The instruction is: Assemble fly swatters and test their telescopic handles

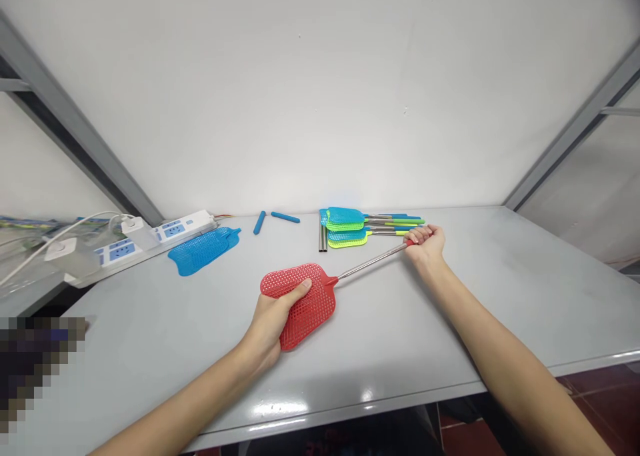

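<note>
A red fly swatter [313, 309] with a perforated head is held between both hands above the table. My left hand [273, 323] is closed round the left side of the head, its thumb lying on the upper face. From the head's neck a thin metal rod [373, 263] runs up to the right. My right hand [425, 246] is wrapped round the red handle at the far end; most of that handle is hidden in the fingers. Just behind the right hand lies a pile of blue and yellow-green fly swatters [345, 224] with metal rods.
Two blue handle grips [285, 217] lie near the wall. Loose blue swatter heads [203, 251] rest at the left, beside a white power strip [150, 243] with plugged-in adapters. Short metal tubes [323, 239] stick out by the pile. The grey table [525, 296] ends at a front edge.
</note>
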{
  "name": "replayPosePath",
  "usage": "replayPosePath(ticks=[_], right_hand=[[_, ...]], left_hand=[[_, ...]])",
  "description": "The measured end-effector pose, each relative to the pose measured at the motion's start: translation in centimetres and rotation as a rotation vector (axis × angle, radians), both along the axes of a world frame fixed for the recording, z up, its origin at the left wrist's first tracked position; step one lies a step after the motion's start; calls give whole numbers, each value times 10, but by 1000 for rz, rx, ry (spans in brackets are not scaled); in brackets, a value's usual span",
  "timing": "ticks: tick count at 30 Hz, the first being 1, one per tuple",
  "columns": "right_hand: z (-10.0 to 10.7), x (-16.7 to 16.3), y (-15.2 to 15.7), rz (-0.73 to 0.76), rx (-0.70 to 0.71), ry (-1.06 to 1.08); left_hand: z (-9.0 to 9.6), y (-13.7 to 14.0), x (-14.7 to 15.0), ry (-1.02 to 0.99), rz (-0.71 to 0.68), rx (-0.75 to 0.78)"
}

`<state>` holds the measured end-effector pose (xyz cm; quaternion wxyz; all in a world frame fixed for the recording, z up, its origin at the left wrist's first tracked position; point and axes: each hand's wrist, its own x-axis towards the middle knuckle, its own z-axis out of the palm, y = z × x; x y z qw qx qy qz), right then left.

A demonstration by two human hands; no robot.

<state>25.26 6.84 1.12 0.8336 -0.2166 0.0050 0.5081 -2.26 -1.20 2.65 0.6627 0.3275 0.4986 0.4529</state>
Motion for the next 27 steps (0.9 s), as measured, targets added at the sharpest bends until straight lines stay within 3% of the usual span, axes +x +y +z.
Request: replayPosePath(ticks=[11,27], right_hand=[[-11,-9,0,10,6,54],[-3,-18,-4,42,87,79]], left_hand=[[4,1,0,-19,-45,-8],[-1,0,0,33,-7,56]])
